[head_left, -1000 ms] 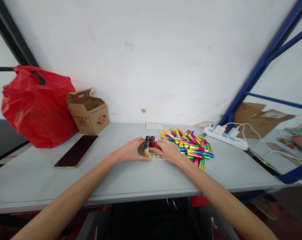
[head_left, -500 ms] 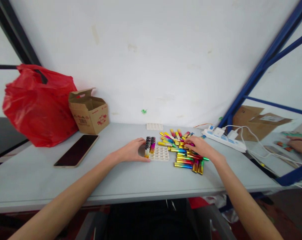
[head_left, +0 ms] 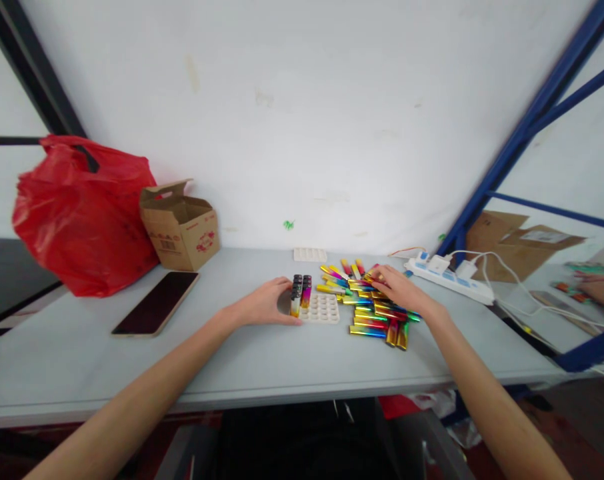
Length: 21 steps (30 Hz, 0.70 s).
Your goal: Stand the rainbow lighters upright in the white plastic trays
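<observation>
My left hand [head_left: 266, 303] curves around the left end of a white holder tray [head_left: 326, 309], thumb at the near edge and fingers at the far one. Two rows of lighters [head_left: 301, 292] with black tops stand upright in the tray's left part; round hollows show on its right part. My right hand [head_left: 399, 288] is over a loose pile of shiny, rainbow-coloured lighters [head_left: 369, 320] to the right of the tray. Its fingertips close on a lighter at the far side of the pile, partly hidden by the fingers.
A second white tray [head_left: 310, 255] lies by the wall. At left are a phone [head_left: 157, 303], an open cardboard box [head_left: 182, 233] and a red plastic bag [head_left: 87, 220]. A power strip [head_left: 449, 280] with cables lies right, near a blue frame [head_left: 512, 147]. Another person's hand [head_left: 602, 288] shows far right.
My right hand has shifted slightly toward the far side of the pile, and its fingers have moved over the lighters. My left hand stays at the tray. The view has tilted a little.
</observation>
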Motion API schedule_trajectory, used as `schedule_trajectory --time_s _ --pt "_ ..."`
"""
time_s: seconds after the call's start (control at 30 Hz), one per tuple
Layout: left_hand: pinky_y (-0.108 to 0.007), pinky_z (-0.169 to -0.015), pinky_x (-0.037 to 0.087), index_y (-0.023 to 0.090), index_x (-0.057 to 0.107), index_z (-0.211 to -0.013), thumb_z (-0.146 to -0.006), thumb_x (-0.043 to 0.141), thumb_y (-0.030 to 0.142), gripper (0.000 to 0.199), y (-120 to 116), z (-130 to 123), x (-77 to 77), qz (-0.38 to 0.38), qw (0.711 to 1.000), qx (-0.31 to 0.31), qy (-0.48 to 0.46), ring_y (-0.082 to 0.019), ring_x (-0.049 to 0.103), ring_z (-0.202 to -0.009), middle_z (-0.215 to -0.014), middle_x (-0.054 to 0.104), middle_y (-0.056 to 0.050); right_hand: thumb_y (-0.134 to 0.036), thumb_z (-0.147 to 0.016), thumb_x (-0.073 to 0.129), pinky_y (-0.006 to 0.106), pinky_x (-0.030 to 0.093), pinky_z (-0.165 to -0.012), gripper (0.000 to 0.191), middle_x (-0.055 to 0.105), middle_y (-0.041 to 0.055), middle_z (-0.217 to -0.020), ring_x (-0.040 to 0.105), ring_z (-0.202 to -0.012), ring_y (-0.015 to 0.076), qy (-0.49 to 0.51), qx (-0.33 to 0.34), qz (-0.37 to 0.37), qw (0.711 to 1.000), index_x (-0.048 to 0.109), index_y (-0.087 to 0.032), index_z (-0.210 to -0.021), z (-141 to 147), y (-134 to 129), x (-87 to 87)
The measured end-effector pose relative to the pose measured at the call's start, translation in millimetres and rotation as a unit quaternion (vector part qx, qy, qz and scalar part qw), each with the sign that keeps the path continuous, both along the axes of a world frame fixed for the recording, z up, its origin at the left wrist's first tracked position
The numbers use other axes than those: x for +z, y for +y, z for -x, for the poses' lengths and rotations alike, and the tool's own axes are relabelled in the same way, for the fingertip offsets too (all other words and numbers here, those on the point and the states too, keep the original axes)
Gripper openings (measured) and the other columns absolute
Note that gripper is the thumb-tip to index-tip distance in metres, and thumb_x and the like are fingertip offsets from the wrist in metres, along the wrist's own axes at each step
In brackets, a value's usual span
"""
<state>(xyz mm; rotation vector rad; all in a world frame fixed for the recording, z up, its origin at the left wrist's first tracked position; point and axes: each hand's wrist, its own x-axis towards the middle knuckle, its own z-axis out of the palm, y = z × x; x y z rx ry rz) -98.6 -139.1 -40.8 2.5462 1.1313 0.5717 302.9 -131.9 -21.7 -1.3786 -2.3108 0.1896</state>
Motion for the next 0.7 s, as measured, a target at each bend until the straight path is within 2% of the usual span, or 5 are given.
schedule_trajectory --time_s 0.13,0.27,0.47,0.57,0.7 --pt "-0.048 -0.110 0.052 0.021 0.066 -0.126 -0.066 0.080 0.078 0.083 0 0 -0.1 0.004 1.000 0.000 0.000 -0.038 0.064 -0.125 -0.133 0.067 -0.014 -0.044 -0.103 0.048 0.035 0.049 -0.073 0.030 0.073 0.0063 -0.089 0.064 -0.075 0.0221 0.096 -0.044 -0.004 0.994 0.063 -0.020 -0.114 6 -1 5.2" --pt "-0.047 -0.108 0.053 0.021 0.067 -0.123 -0.066 0.080 0.078 0.081 0 0 0.5 0.004 1.000 -0.004 -0.001 -0.038 0.065 -0.124 -0.131 0.068 -0.014 -0.060 -0.098 0.052 0.031 0.045 -0.063 0.045 0.065 0.0012 -0.070 0.058 -0.063 0.0187 0.206 -0.031 0.015 0.978 0.072 -0.020 -0.101 26 5 16.9" --pt "-0.046 -0.106 0.054 0.023 0.067 -0.122 -0.066 0.081 0.077 0.078 -1 0 1.2 0.000 1.000 -0.006 -0.005 -0.037 0.066 -0.122 -0.129 0.068 -0.012 -0.065 -0.074 0.082 0.027 0.046 -0.060 0.051 0.064 0.0000 -0.072 0.055 -0.061 0.0135 0.430 -0.007 0.063 0.900 0.069 -0.018 -0.086 70 30 33.0" --pt "-0.046 -0.108 0.053 0.023 0.066 -0.122 -0.067 0.082 0.075 0.077 -1 0 1.9 -0.001 1.000 -0.006 -0.006 -0.036 0.065 -0.122 -0.129 0.068 -0.012 -0.072 -0.075 0.078 0.027 0.049 -0.061 0.055 0.059 -0.0022 -0.069 0.056 -0.062 0.0131 0.505 0.025 0.125 0.854 0.061 -0.020 -0.078 95 35 31.5" --pt "-0.045 -0.108 0.052 0.022 0.066 -0.121 -0.067 0.083 0.074 0.077 -1 -1 0.8 -0.001 1.000 -0.014 -0.011 -0.036 0.066 -0.121 -0.128 0.068 -0.012 -0.073 -0.082 0.072 0.028 0.054 -0.064 0.053 0.059 -0.0041 -0.075 0.059 -0.064 0.0130 0.545 0.092 0.202 0.809 0.057 -0.023 -0.091 123 24 16.2"
